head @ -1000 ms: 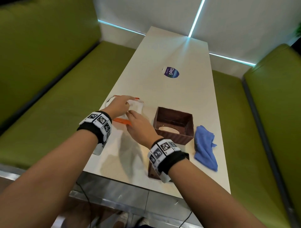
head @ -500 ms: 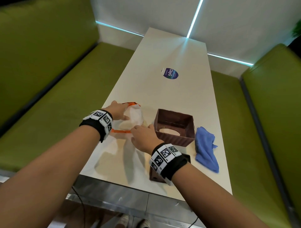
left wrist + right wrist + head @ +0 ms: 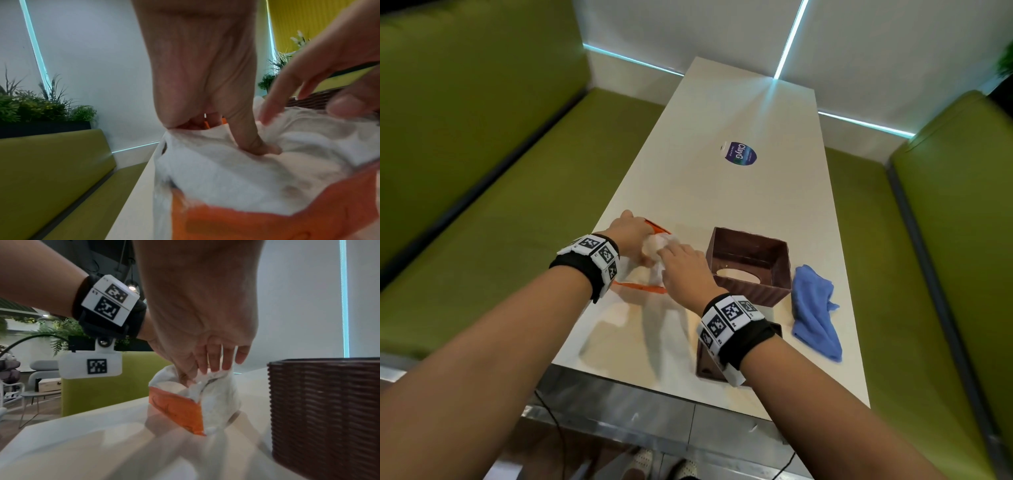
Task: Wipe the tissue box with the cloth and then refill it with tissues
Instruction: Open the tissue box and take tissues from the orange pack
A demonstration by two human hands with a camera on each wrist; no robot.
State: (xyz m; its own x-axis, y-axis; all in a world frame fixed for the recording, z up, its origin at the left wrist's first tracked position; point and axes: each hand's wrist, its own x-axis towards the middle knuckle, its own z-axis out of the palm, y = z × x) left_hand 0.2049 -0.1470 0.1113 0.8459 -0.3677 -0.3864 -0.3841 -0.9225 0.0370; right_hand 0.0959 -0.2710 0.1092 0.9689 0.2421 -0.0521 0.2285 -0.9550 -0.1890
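An orange and white tissue pack (image 3: 654, 255) stands on the white table (image 3: 722, 192), torn open at the top. My left hand (image 3: 631, 233) grips its far side, with the thumb (image 3: 249, 142) pressed into the white tissues (image 3: 236, 175). My right hand (image 3: 678, 263) reaches in from the near right and its fingertips (image 3: 216, 368) pinch the tissues (image 3: 213, 386) at the opening. The brown ribbed tissue box (image 3: 750, 263) lies upside down, open side up and empty, just right of my hands. The blue cloth (image 3: 815, 315) lies crumpled to its right.
A flat dark brown panel (image 3: 705, 359) lies near the table's front edge under my right wrist. A round blue sticker (image 3: 739, 155) sits further up the table. Green bench seats (image 3: 482, 240) run along both sides.
My right hand has moved from the pack's near side up onto its open top and into the tissues. My left hand has slid further round the pack's far side.
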